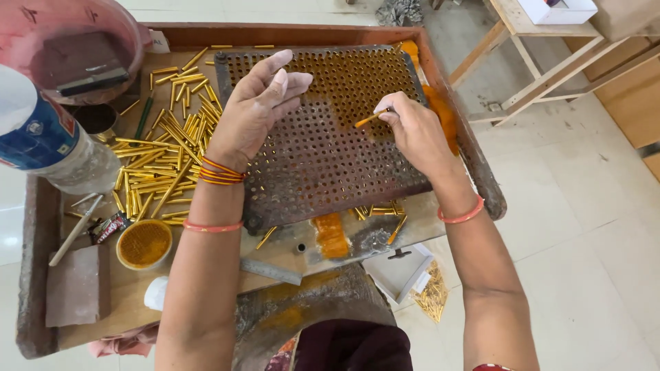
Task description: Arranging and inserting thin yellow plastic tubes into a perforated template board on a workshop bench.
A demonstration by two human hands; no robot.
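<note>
Thin gold tube (370,119) sits pinched in right hand (412,130) fingertips, just over perforated plate (316,158), approx 2 o'clock of plate centre. Risk: tilted tip could miss its hole & skid, or slip from the light pinch. Left hand (258,110) open, empty, fingers spread, wrist bent over plate's 10 o'clock; loose tubes (161,158) at 9 o'clock.

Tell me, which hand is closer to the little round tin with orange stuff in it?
Left. The left hand is over the perforated plate's left part, above the gold tube pile beside the round tin. The right hand, holding a thin stick, is farther right.
</note>
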